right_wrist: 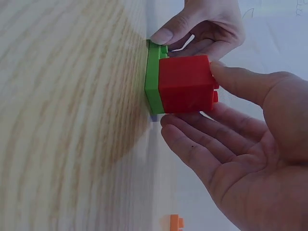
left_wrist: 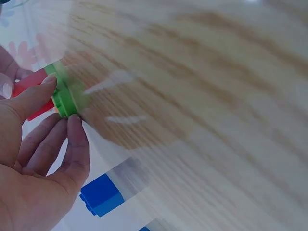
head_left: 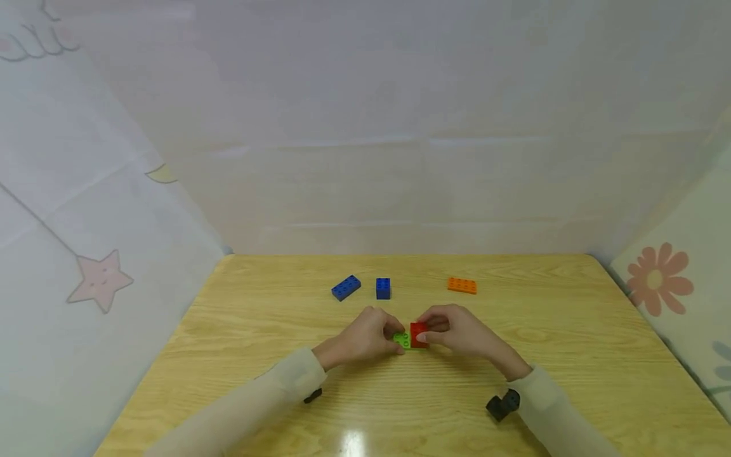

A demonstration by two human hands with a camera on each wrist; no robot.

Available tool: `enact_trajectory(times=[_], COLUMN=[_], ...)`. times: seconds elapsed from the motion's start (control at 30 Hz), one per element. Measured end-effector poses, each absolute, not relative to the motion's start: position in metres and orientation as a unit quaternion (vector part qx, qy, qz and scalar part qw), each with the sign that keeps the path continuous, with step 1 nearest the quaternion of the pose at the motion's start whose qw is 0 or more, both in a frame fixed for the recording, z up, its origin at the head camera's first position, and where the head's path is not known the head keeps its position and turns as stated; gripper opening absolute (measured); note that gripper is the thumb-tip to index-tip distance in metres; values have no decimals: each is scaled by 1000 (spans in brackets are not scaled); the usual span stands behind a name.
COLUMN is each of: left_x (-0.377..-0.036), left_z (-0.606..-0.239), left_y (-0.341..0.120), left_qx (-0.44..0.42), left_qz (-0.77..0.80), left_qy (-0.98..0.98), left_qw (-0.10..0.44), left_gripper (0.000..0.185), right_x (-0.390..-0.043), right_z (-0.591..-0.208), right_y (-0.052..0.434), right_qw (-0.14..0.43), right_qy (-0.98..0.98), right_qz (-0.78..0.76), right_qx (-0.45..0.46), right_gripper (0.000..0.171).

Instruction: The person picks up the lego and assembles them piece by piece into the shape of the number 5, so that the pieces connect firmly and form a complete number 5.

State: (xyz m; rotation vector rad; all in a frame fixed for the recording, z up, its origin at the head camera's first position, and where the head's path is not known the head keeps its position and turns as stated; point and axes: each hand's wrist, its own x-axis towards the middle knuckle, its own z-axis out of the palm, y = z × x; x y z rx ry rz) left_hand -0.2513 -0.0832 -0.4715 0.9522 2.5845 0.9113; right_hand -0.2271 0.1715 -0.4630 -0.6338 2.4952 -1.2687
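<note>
A flat green toy brick [head_left: 401, 341] lies on the table in front of me, its studs facing up. My left hand [head_left: 365, 335] pinches its left end between thumb and fingers. On the green brick's right part sits a taller red brick [head_left: 418, 329], its sides lined up with the green one's edges in the right wrist view. My right hand [head_left: 461, 331] holds this red brick, thumb at its studded top edge and fingers along the far side. Seen from the left wrist, the green brick [left_wrist: 66, 98] has my fingertips at both long sides.
Beyond the hands, a long blue brick [head_left: 346, 288] lies at an angle, with a small blue brick [head_left: 383, 288] to its right. Farther right is a flat orange brick [head_left: 462, 285]. White printed cloth [head_left: 365, 190] surrounds the wooden table [head_left: 257, 304] at the back and sides.
</note>
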Motion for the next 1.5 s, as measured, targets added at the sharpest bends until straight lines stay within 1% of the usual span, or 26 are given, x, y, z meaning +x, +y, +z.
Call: enact_trajectory(times=[0.13, 0.27, 0.53, 0.8, 1.0, 1.27, 1.5], left_x=[-252, -256, -268, -290, -305, -320, -328], left_z=[-469, -462, -455, -454, -457, -463, -474], left_y=[-88, -95, -108, -123, -137, -153, -165], left_qx=[305, 286, 271, 220, 194, 163, 197], left_qz=[331, 356, 371, 387, 361, 332, 252], left_qy=[884, 882, 887, 896, 912, 928, 947], left_qw=[126, 113, 52, 3, -30, -40, -38], left_gripper=[38, 32, 24, 20, 30, 42, 53], right_x=[-227, -226, -223, -221, -221, -222, -219], right_z=[-467, -466, -462, -466, -468, -472, -473], right_y=[176, 176, 172, 172, 172, 171, 171], right_qw=[128, 123, 115, 116, 118, 115, 121], right_qy=[859, 860, 863, 862, 860, 856, 852], right_qz=[-446, -448, -447, -453, -457, -463, -472], right_qx=[-216, -211, -207, -197, -195, -197, -192], right_gripper=[40, 47, 43, 42, 43, 49, 42])
